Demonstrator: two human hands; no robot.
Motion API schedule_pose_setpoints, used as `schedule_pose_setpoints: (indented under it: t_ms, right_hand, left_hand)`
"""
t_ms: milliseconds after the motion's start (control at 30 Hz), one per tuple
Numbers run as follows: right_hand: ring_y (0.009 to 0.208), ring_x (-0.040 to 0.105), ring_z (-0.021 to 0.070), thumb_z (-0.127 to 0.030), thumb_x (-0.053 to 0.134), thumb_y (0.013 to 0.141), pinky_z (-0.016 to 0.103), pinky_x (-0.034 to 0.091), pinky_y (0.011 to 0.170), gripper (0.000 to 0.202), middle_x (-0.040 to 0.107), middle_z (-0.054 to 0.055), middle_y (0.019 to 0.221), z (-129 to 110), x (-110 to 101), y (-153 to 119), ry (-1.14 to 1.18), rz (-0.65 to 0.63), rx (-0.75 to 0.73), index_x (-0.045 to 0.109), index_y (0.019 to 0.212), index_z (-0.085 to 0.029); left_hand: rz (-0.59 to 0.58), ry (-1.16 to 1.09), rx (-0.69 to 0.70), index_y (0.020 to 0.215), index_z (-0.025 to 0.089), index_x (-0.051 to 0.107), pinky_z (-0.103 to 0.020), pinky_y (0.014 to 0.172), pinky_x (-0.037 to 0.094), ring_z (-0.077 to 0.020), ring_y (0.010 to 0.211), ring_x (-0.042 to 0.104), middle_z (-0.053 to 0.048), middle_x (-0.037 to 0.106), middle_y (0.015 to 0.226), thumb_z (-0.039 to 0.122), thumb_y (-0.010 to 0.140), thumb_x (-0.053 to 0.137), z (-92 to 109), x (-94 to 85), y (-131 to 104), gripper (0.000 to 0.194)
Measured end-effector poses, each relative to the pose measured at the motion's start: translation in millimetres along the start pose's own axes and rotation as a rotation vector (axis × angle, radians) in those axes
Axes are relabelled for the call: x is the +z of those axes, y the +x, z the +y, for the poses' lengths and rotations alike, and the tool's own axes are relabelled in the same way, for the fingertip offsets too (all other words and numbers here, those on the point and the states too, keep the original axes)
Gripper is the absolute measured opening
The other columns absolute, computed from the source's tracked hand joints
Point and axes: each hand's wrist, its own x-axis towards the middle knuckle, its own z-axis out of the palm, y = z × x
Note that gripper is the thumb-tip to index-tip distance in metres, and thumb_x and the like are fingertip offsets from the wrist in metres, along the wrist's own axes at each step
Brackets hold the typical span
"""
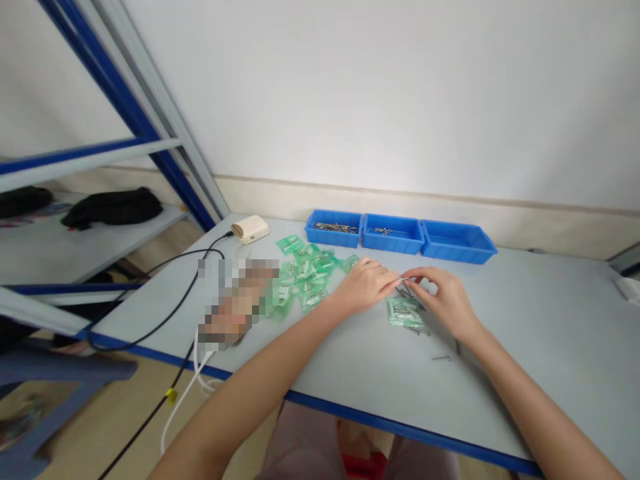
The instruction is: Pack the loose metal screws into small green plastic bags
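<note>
Right hand (443,297) with its grip pinched on a slim fastener (406,279), left hand (367,283) meeting it, its grip unclear, green packet (403,313) at six o'clock from them, heaped packets (311,268) at nine, blue bins (393,244) at twelve, all on the bench (360,360).

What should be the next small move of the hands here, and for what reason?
Probably the left hand should take the thin metal piece from the right hand: the fingertips of both hands meet at it, and a freed right hand could then pick up loose screws lying close by, beside the green packet.
</note>
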Motion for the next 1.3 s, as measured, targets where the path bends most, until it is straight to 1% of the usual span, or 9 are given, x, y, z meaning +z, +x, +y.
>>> schedule_pose_setpoints:
  t_ms: [67,200,400,533,667,767,967,1133,1300]
  right_hand:
    - [0.075,0.060,0.0171,-0.040,0.052,0.089,0.032,0.041,0.075,0.023,0.067,0.001,0.087,0.7,-0.5,-2.2,-0.029,0.032,-0.025,0.066,0.091,-0.022]
    - [0.076,0.060,0.0179,-0.046,0.046,0.091,0.033,0.042,0.074,0.032,0.067,0.002,0.090,0.6,-0.8,-5.5,-0.070,0.048,-0.036,0.066,0.091,-0.021]
    - [0.072,0.061,0.0173,-0.050,0.045,0.090,0.031,0.042,0.070,0.036,0.068,0.002,0.087,3.4,-1.1,-5.6,-0.077,0.018,0.040,0.066,0.089,-0.021]
    - [0.071,0.060,0.0159,-0.047,0.044,0.091,0.030,0.041,0.068,0.033,0.067,0.000,0.087,1.2,0.6,-5.3,-0.084,-0.010,0.053,0.065,0.090,-0.022]
    - [0.071,0.061,0.0147,-0.045,0.043,0.092,0.030,0.041,0.070,0.031,0.067,0.000,0.092,-3.1,1.8,-5.6,-0.088,0.003,-0.028,0.063,0.100,-0.022]
    - [0.069,0.060,0.0145,-0.043,0.043,0.093,0.031,0.039,0.071,0.030,0.067,0.000,0.085,-2.7,2.1,-6.5,-0.167,0.035,-0.096,0.064,0.095,-0.022]
    - [0.066,0.060,0.0137,-0.042,0.042,0.094,0.031,0.039,0.069,0.030,0.068,0.000,0.085,0.2,3.0,-6.7,-0.176,0.028,-0.097,0.064,0.095,-0.021]
    - [0.064,0.059,0.0132,-0.041,0.041,0.095,0.030,0.038,0.069,0.030,0.067,-0.001,0.080,-1.3,3.7,-6.2,-0.220,0.033,-0.145,0.063,0.098,-0.021]
    - [0.067,0.059,0.0132,-0.038,0.039,0.097,0.030,0.036,0.070,0.029,0.067,-0.001,0.081,0.4,5.4,-6.1,-0.229,0.052,-0.198,0.062,0.097,-0.020]
  left_hand:
    - [-0.003,-0.048,-0.034,0.081,0.016,0.061,-0.031,0.075,0.033,-0.0142,0.076,0.056,-0.001,0.062,0.075,0.031,0.098,0.035,1.4,-1.4,-0.3,0.034]
    - [-0.003,-0.088,-0.083,0.093,0.016,0.059,-0.029,0.078,0.035,-0.0133,0.079,0.057,-0.001,0.064,0.079,0.033,0.098,0.034,3.5,-3.5,-0.7,0.031]
    - [-0.009,-0.089,-0.037,0.097,0.015,0.057,-0.029,0.079,0.036,-0.0130,0.078,0.058,-0.002,0.064,0.082,0.038,0.097,0.037,4.1,0.0,-0.6,0.031]
    - [0.015,-0.065,-0.033,0.093,0.015,0.058,-0.029,0.078,0.035,-0.0133,0.077,0.058,-0.002,0.064,0.079,0.032,0.099,0.033,3.4,1.9,-1.1,0.031]
    - [0.026,-0.041,-0.056,0.090,0.015,0.058,-0.030,0.078,0.034,-0.0147,0.077,0.057,-0.002,0.063,0.078,0.031,0.099,0.030,3.2,3.5,-1.4,0.034]
    - [0.036,-0.051,-0.064,0.090,0.015,0.058,-0.030,0.079,0.034,-0.0145,0.077,0.057,-0.001,0.063,0.078,0.032,0.099,0.031,3.5,5.0,-1.8,0.034]
    - [0.026,-0.047,-0.053,0.098,0.015,0.059,-0.029,0.079,0.034,-0.0143,0.078,0.057,-0.001,0.063,0.079,0.036,0.099,0.031,2.8,7.5,-2.1,0.034]
    - [0.011,-0.003,-0.031,0.090,0.017,0.060,-0.030,0.078,0.033,-0.0148,0.078,0.057,-0.001,0.064,0.079,0.037,0.099,0.028,1.6,7.4,-1.7,0.040]
    - [0.013,-0.007,-0.056,0.088,0.016,0.058,-0.029,0.076,0.033,-0.0137,0.075,0.056,0.000,0.063,0.075,0.039,0.098,0.032,2.5,4.6,-1.9,0.036]
